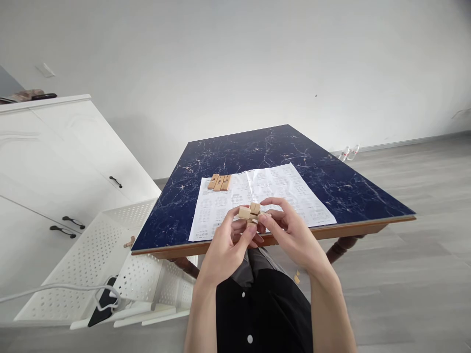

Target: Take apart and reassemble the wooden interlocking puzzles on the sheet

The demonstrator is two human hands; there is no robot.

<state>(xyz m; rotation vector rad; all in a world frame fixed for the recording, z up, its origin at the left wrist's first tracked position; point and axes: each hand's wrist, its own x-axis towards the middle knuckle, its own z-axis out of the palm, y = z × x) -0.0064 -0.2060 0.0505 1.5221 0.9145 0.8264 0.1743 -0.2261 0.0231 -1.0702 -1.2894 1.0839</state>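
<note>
Both my hands grip a small wooden interlocking puzzle (251, 212) made of pale blocks, held above the front edge of the table. My left hand (231, 245) has its thumb and fingers around the puzzle's left and lower side. From the right, my right hand (285, 223) pinches it with thumb and fingers. Parts of the puzzle are hidden behind the fingers. A printed instruction sheet (309, 198) with creases lies beneath and beyond my hands. Several flat notched wooden pieces (220, 182) rest together on the sheet's upper left.
The dark blue marble-patterned table (235, 147) has a wooden edge. White perforated baskets (81, 264) and a cable (55, 287) are at lower left, beside a white cabinet (73, 162). Plastic bottles (349, 152) stand on the floor by the wall. Small yellowish pieces (297, 277) lie near my lap.
</note>
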